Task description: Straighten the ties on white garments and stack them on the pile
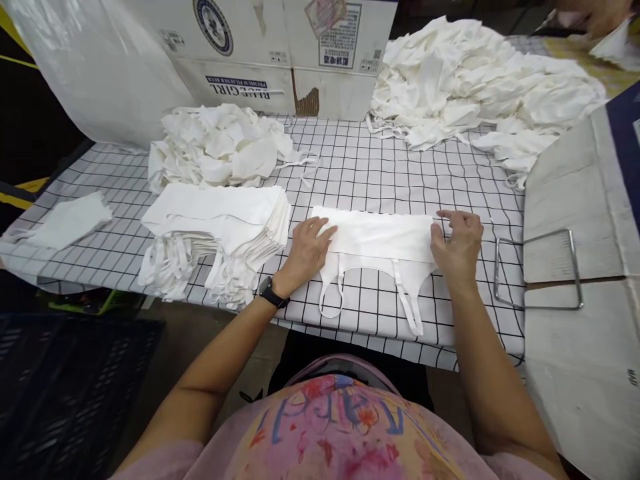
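Observation:
A white camisole top with thin straps (377, 235) lies flat on the checked tablecloth, its straps pointing toward me. My left hand (311, 248) rests on its left end, fingers spread over the fabric; a black watch is on that wrist. At the right end, my right hand (457, 245) touches the edge with its thumb, the index finger stretched out past the corner. Left of my left hand sits a neat stack of folded white camisoles (215, 213), straps hanging at the near side.
Behind the stack is a loose heap of white garments (220, 147); a larger heap (480, 80) lies at the back right. One garment (70, 221) lies far left. Cardboard boxes (330, 87) stand behind and at the right, beside a metal wire frame (575, 267).

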{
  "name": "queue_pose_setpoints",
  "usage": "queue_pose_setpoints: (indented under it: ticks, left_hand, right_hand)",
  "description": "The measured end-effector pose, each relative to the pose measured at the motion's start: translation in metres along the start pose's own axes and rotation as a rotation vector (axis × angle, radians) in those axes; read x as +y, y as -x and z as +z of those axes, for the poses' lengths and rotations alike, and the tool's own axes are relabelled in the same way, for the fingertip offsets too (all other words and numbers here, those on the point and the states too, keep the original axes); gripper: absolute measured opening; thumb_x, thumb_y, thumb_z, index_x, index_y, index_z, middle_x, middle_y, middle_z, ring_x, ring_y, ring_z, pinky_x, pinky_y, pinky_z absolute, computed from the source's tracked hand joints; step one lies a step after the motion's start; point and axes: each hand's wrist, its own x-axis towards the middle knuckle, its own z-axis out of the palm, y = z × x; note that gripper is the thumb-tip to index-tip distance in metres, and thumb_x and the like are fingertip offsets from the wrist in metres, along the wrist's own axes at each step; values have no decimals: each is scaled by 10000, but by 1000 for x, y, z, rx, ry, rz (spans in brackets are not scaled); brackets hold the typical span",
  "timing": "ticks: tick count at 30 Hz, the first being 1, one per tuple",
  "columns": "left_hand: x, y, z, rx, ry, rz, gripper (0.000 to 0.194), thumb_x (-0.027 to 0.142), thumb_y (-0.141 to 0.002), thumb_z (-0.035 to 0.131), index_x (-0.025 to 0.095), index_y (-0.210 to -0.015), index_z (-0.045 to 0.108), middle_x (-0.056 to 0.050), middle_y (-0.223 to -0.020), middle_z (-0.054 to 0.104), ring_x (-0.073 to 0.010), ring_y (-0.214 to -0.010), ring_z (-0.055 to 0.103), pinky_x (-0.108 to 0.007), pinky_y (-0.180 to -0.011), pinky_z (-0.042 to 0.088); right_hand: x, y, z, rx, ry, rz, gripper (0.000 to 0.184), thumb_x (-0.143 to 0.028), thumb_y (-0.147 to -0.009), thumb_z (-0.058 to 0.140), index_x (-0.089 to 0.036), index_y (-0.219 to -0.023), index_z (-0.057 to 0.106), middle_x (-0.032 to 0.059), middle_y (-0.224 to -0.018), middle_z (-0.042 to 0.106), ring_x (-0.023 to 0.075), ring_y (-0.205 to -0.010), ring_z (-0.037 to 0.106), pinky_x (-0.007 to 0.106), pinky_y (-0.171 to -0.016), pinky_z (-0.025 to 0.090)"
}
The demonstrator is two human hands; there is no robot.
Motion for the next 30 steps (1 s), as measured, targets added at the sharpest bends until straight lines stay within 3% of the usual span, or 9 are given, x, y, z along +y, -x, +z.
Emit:
queue_pose_setpoints:
  ticks: [2, 5, 9, 12, 16, 23, 30]
  left_hand:
    - [1, 7, -5, -12, 71, 137, 406, 32, -958, 453, 184, -1256, 682, -106, -1325, 681, -268, -1290, 552, -490, -1079, 458]
    - [5, 16, -7, -54, 113, 226, 450, -55, -881, 458, 184, -1175, 700, -83, -1218, 726, -248, -1223, 579, -467, -1042, 442]
    - [10, 21, -6, -88, 59, 227, 469, -62, -874, 463, 206, -1183, 692, -67, -1253, 728, -254, -1222, 584, -498, -1045, 392]
    - [14, 22, -8, -102, -20, 217, 517, -77, -855, 458, 227, -1208, 682, -61, -1284, 724, -281, -1249, 574, -554, -1052, 346]
    - [15, 21, -13, -140, -33, 221, 511, -62, -867, 461, 227, -1224, 686, -61, -1303, 724, -306, -1290, 563, -598, -1066, 316]
    - [8, 23, -16, -140, 87, 198, 535, -76, -857, 440, 225, -1214, 701, -54, -1316, 728, -284, -1370, 530, -585, -1129, 286]
    - [10, 23, -16, -169, 22, 210, 610, -112, -826, 424, 265, -1225, 690, -51, -1319, 712, -306, -1348, 534, -610, -1090, 284]
  right_hand:
    - [-17, 18, -9, -80, -77, -97, 218, -222, -925, 567, -234, -1062, 735, 107, -1125, 653, 300, -1062, 610, 490, -849, 554]
    - [-47, 50, -7, -244, -199, -260, 249, -159, -961, 538, -244, -1059, 751, 94, -1131, 688, 258, -1013, 662, 427, -767, 606]
    - [-77, 83, 19, -367, -245, -459, 407, -39, -959, 464, -221, -1216, 720, 117, -1216, 695, 272, -1145, 630, 479, -931, 600]
    - [-86, 91, 34, -409, -143, -528, 481, 23, -906, 452, -200, -1243, 713, 128, -1271, 697, 311, -1160, 611, 529, -939, 581]
    - [-80, 86, 28, -412, -150, -515, 489, 19, -894, 456, -199, -1248, 714, 133, -1275, 697, 306, -1176, 614, 524, -940, 585]
    - [-45, 72, -8, -200, -91, -317, 396, -78, -930, 471, -256, -1105, 778, 83, -1124, 753, 281, -1047, 677, 514, -887, 594]
    - [-22, 80, -13, -171, -59, -304, 411, -79, -940, 443, -236, -1090, 792, 89, -1116, 759, 273, -1064, 689, 484, -872, 605]
